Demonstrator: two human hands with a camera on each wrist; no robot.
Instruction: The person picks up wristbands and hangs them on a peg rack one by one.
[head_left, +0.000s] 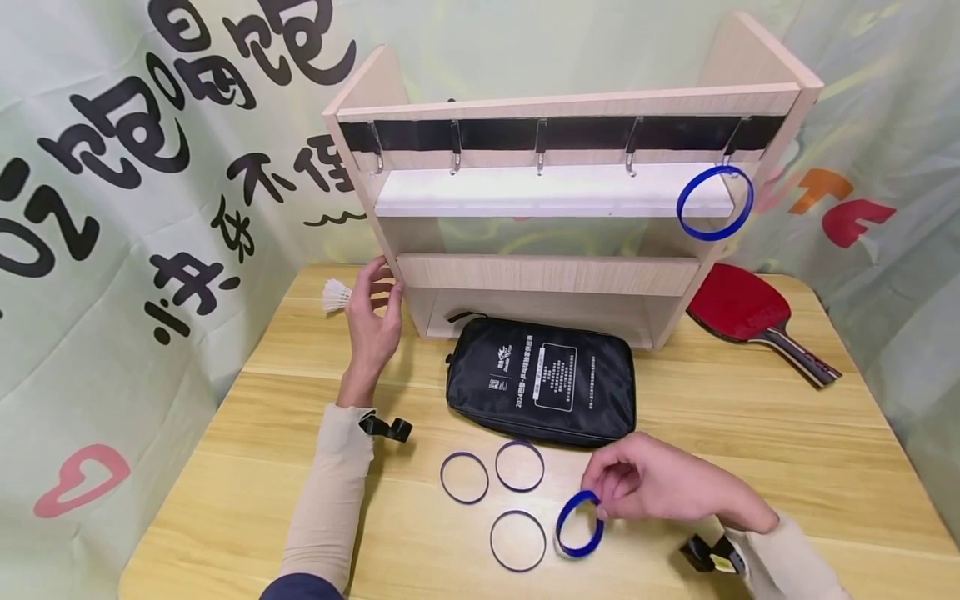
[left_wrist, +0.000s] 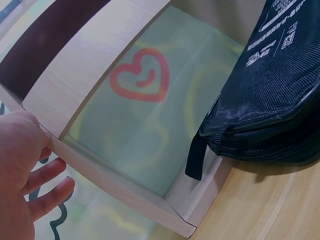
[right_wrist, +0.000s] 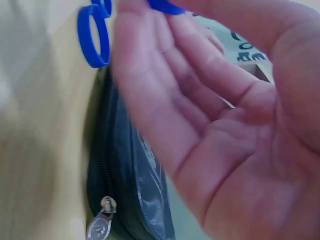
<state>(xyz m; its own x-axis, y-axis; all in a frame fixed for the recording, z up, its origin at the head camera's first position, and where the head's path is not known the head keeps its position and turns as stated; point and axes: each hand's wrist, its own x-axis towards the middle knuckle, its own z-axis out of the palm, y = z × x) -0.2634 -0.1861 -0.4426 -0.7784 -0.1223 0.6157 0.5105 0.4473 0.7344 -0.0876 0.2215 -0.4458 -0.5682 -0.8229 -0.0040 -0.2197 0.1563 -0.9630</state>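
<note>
My right hand [head_left: 660, 483] pinches a blue ring [head_left: 579, 523] between thumb and fingers, low over the table near its front. In the right wrist view only a sliver of the held ring [right_wrist: 167, 6] shows above the palm. Left of it lie three thin rings: one ring [head_left: 517, 541] nearest, one [head_left: 519, 466] behind it and one [head_left: 464, 477] further left. Another blue ring [head_left: 715, 237] hangs from the rightmost hook. My left hand [head_left: 375, 321] touches the left side panel of the wooden shelf [head_left: 547, 275], fingers loosely bent, seen also in the left wrist view.
Several metal hooks [head_left: 540, 158] line the black strip across the shelf's front. A black zipped case [head_left: 540, 379] leans on the shelf's base. At right lies a red table tennis bat [head_left: 750, 304]; a shuttlecock [head_left: 336, 295] sits left of the shelf. Printed cloth [head_left: 247, 333] hangs behind.
</note>
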